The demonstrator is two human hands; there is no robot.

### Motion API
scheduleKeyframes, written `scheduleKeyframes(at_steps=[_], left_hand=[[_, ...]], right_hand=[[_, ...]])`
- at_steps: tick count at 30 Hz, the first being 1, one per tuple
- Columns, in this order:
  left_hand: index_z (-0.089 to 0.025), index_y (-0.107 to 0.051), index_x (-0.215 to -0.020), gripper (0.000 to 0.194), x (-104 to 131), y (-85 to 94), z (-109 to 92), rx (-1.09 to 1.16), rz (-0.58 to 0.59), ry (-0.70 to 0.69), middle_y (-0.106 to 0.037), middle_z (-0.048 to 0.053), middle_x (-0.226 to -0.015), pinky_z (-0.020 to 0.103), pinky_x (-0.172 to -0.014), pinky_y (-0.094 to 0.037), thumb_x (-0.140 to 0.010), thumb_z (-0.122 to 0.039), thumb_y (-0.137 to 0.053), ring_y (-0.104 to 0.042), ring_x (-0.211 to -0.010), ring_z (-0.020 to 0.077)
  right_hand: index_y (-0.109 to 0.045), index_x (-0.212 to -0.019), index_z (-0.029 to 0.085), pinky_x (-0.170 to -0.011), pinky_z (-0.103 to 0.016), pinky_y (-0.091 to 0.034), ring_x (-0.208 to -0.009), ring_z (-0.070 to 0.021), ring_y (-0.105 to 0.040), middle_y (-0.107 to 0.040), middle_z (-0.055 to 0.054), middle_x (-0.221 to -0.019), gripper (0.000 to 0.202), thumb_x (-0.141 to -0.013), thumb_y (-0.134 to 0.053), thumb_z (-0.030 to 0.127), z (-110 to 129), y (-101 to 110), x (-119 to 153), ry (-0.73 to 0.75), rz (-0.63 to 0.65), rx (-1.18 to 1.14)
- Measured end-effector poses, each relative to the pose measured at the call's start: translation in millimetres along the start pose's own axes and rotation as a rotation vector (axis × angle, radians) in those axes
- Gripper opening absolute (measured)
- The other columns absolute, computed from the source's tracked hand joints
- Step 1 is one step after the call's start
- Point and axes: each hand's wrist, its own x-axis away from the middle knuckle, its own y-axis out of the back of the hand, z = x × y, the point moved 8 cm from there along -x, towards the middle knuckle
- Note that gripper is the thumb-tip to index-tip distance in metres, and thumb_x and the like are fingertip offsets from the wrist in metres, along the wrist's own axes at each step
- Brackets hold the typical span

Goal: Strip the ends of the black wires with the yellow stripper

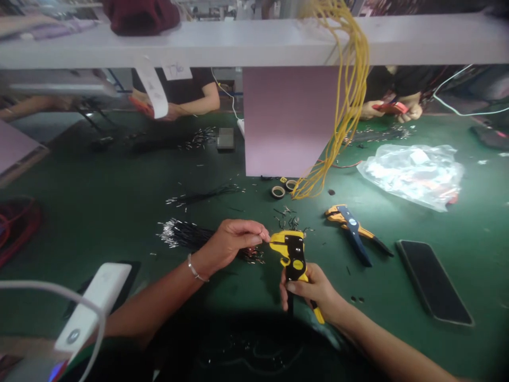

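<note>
My right hand [314,289] is wrapped round the handles of a yellow and black wire stripper [295,252], its jaws pointing left. At those jaws, my left hand [238,241] pinches a thin black wire, mostly hidden by the fingers. Beneath the left hand lies a bundle of black wires [186,233] with bright metal ends at the left. Copper-coloured ends [253,255] show at the bundle's other side. Small cut scraps [292,220] are scattered just behind the stripper.
Right of the stripper lie a second wire stripper [352,225] and a phone [435,281]. Behind are tape rolls [278,192], hanging yellow wires [350,106], a plastic bag [413,175] and a pink panel [290,122]. A white device [93,305] sits left. Co-workers' hands hold red tools opposite.
</note>
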Motion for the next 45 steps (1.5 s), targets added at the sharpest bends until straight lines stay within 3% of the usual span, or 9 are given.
scheduleKeyframes(at_steps=[4, 10, 13, 16, 17, 22, 30, 39, 45], left_hand=[[-0.016, -0.064, -0.068, 0.022, 0.3, -6.6, 9.2, 0.125, 0.031, 0.11, -0.061, 0.002, -0.062, 0.029, -0.062, -0.047, -0.069, -0.036, -0.074, -0.058, -0.064, 0.0137], [-0.016, -0.059, -0.074, 0.014, 7.9, -12.7, 11.7, 0.227, -0.008, 0.209, -0.053, -0.003, -0.055, 0.023, -0.047, -0.036, -0.068, -0.024, -0.069, -0.048, -0.047, 0.0082], [-0.016, -0.06, -0.075, 0.011, 14.8, -15.5, 4.6, 0.224, -0.03, 0.2, -0.054, -0.002, -0.055, 0.023, -0.044, -0.033, -0.068, -0.021, -0.067, -0.047, -0.045, 0.0082], [-0.016, -0.061, -0.076, 0.008, 16.8, -14.9, -1.1, 0.194, -0.044, 0.185, -0.051, -0.004, -0.052, 0.024, -0.045, -0.036, -0.071, -0.02, -0.065, -0.048, -0.045, 0.0091], [-0.016, -0.061, -0.075, 0.007, 15.4, -13.0, -1.7, 0.187, -0.052, 0.176, -0.049, -0.004, -0.051, 0.024, -0.047, -0.038, -0.072, -0.02, -0.065, -0.048, -0.045, 0.0089], [-0.014, -0.06, -0.076, 0.007, 2.8, 2.2, 6.5, 0.272, -0.099, 0.159, -0.045, -0.005, -0.054, 0.023, -0.047, -0.038, -0.075, -0.02, -0.064, -0.047, -0.048, 0.0079], [-0.011, -0.062, -0.078, 0.005, -1.6, 8.7, 12.4, 0.405, -0.092, 0.171, -0.043, -0.004, -0.054, 0.021, -0.045, -0.036, -0.077, -0.016, -0.064, -0.047, -0.052, 0.009], [-0.009, -0.062, -0.074, 0.002, 2.3, -1.7, 27.1, 0.574, -0.098, 0.284, -0.043, -0.002, -0.055, 0.02, -0.046, -0.034, -0.076, -0.011, -0.063, -0.046, -0.052, 0.0088], [-0.009, -0.063, -0.077, 0.002, 3.4, -7.2, 28.7, 0.613, -0.075, 0.253, -0.045, -0.001, -0.057, 0.023, -0.051, -0.038, -0.077, -0.009, -0.061, -0.05, -0.057, 0.0112]], right_hand=[[-0.061, -0.079, 0.014, -0.056, -0.028, -0.046, -0.051, -0.0154, -0.06, -0.068, -0.003, -0.058, 0.025, -0.076, -0.07, 0.037, -0.9, -1.1, 0.1, 0.022, 0.001, 0.059], [-0.061, -0.079, 0.014, -0.056, -0.029, -0.047, -0.052, -0.0154, -0.059, -0.067, -0.002, -0.058, 0.024, -0.074, -0.07, 0.036, -8.2, -3.0, -0.3, -0.009, -0.049, 0.095], [-0.062, -0.076, 0.013, -0.052, -0.028, -0.047, -0.049, -0.0159, -0.059, -0.066, -0.002, -0.057, 0.021, -0.071, -0.07, 0.032, -3.3, 21.1, -3.4, 0.004, -0.194, 0.031], [-0.06, -0.075, 0.015, -0.046, -0.028, -0.046, -0.048, -0.0185, -0.061, -0.065, -0.002, -0.058, 0.02, -0.069, -0.07, 0.031, 13.4, 60.9, 1.9, 0.066, -0.48, -0.054], [-0.061, -0.077, 0.015, -0.048, -0.029, -0.048, -0.05, -0.0191, -0.063, -0.066, -0.002, -0.06, 0.02, -0.069, -0.071, 0.03, 19.7, 65.3, 2.7, 0.09, -0.488, -0.052], [-0.065, -0.084, 0.014, -0.063, -0.033, -0.05, -0.063, -0.0209, -0.065, -0.07, -0.006, -0.069, 0.021, -0.075, -0.071, 0.032, 19.5, 36.0, -0.6, 0.075, -0.186, 0.066], [-0.064, -0.09, 0.012, -0.068, -0.035, -0.051, -0.067, -0.0209, -0.066, -0.069, -0.007, -0.076, 0.029, -0.075, -0.073, 0.034, -9.6, 4.2, -4.9, -0.042, 0.032, -0.072], [-0.063, -0.089, 0.012, -0.071, -0.034, -0.048, -0.071, -0.0201, -0.065, -0.068, -0.007, -0.075, 0.026, -0.079, -0.07, 0.035, 1.7, -15.1, -2.8, -0.018, 0.137, -0.023], [-0.064, -0.086, 0.013, -0.071, -0.032, -0.047, -0.07, -0.0188, -0.064, -0.069, -0.006, -0.074, 0.022, -0.08, -0.068, 0.034, 1.3, -15.6, -1.5, 0.0, 0.145, 0.026]])
